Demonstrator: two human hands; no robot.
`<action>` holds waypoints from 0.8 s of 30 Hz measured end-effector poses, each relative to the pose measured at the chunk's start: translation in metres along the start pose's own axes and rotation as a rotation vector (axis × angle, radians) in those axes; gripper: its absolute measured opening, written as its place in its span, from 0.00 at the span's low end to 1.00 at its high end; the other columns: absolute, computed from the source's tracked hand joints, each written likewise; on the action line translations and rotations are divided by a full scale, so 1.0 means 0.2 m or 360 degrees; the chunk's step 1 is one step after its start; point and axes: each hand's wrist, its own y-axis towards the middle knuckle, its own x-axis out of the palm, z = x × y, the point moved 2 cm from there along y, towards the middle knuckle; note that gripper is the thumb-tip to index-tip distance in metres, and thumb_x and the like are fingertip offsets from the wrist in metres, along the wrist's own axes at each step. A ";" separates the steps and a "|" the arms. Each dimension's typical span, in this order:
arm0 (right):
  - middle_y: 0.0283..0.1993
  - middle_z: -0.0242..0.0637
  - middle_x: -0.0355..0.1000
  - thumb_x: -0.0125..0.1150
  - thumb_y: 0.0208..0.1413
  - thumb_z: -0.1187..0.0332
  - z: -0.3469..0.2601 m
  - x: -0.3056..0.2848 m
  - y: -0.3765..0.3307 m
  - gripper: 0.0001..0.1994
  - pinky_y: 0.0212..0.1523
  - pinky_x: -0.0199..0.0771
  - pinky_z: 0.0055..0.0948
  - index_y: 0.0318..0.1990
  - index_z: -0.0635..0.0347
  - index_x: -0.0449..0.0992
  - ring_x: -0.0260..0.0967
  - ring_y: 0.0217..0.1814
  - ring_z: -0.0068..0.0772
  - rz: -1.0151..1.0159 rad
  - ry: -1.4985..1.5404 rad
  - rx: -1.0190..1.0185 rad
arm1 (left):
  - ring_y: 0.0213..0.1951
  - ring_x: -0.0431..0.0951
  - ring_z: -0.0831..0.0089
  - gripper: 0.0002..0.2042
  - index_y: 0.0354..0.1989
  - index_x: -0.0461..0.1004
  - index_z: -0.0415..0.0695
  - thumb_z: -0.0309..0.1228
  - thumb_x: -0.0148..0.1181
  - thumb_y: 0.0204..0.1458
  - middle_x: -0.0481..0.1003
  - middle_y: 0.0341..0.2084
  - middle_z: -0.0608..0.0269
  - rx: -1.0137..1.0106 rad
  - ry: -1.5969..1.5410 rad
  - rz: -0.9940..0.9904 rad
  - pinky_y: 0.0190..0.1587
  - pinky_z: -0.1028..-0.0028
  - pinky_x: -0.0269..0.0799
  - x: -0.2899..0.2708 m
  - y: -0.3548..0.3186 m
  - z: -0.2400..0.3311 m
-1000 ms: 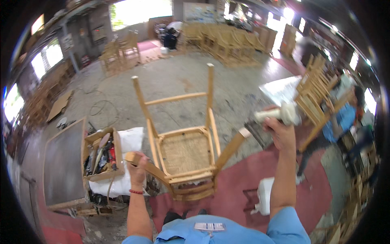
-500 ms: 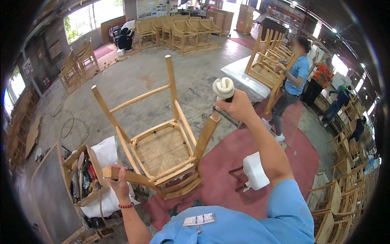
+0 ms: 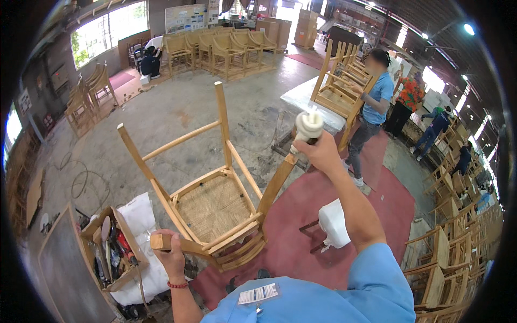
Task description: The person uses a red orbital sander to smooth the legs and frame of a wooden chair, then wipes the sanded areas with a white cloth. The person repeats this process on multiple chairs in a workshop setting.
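Bulb [image 3: 309, 126] came in closer to one leg [image 3: 277, 180] of the upside-down chair [image 3: 215, 207], so it hung right by the leg's tip, contact unclear. Right hand [image 3: 326, 153] had its grip wrapped around the bulb's lower end; left hand [image 3: 173, 257] was clasped on the other near leg [image 3: 191, 247], chair sitting between them.

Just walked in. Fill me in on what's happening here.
A person grips one post of a wooden chair with the left hand. The right hand holds a white spiral lamp near the end of the opposite post. An open tool box sits to the left. Ahead on the right, a co-worker in blue stands at another chair.
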 end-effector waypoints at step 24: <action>0.40 0.53 0.78 0.69 0.39 0.58 -0.27 0.84 1.60 0.23 0.48 0.76 0.42 0.40 0.67 0.80 0.77 0.46 0.52 -0.0048 -0.0550 -0.0365 | 0.34 0.72 0.71 0.13 0.37 0.62 0.42 0.24 0.61 0.48 0.72 0.31 0.57 -0.0048 -0.0071 -0.0206 0.40 0.70 0.71 -0.03 0.03 -0.03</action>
